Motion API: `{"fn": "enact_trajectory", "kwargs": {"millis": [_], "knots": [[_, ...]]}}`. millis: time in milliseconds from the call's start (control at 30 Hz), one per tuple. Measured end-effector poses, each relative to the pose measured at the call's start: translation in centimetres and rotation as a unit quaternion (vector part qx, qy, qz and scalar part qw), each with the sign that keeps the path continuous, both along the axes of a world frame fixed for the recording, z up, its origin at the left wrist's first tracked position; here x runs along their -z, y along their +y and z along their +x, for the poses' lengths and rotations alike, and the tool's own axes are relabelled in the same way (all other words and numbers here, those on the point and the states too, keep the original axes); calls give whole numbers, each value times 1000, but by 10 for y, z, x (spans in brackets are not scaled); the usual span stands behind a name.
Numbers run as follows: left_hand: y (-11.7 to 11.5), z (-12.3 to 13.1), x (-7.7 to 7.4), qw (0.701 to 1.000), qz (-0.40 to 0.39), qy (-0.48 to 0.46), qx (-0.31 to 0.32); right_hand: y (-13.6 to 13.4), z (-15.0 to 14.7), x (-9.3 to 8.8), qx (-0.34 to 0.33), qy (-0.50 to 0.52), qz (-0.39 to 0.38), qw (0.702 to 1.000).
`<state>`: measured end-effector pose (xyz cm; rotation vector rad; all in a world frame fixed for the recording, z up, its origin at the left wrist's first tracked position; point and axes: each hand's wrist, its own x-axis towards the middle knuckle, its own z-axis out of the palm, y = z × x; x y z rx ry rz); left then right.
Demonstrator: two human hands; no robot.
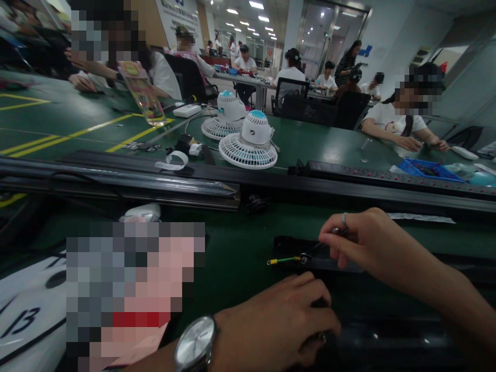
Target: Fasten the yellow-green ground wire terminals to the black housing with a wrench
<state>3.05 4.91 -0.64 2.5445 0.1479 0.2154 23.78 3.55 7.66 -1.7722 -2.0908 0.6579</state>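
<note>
My left hand point(277, 323), with a silver wristwatch point(195, 342) on the wrist, is curled round a dark object at the table's near edge; I cannot make out what it is. My right hand point(360, 240) is further back, its fingers pinched on a small metal ring-like part. It hovers over a long black strip point(310, 254) lying on the green table point(240, 253). A green-yellow wire point(284, 260) sticks out leftward from the strip, just left of the right fingertips.
A black rail point(163, 178) crosses the table ahead. Beyond it stand two small white desk fans point(250, 142), a tape roll point(173, 160) and a blue tray point(430, 169). Other people sit at tables behind. A white numbered sheet point(27, 305) lies near left.
</note>
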Motion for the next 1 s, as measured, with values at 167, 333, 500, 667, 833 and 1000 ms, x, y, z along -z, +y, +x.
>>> {"fn": "enact_trajectory", "kwargs": {"millis": [167,333,500,667,833,1000], "knots": [[2,0,-1,1000,-14,-16,-4,0,-1,4,-7,-6,5,1000],[6,-1,0,1000,-26,-12,11,2,-2,7,-15,-8,5,1000],[4,1,2,1000,-19,-7,6,2,-1,6,-11,-16,9,1000],[2,1,1,1000,-13,7,4,1,0,4,-7,-15,11,1000],[4,0,-5,999,-33,8,9,1,1,4,-6,-21,14,1000],[5,1,-3,999,-38,9,10,2,0,5,-13,-24,16,999]]}}
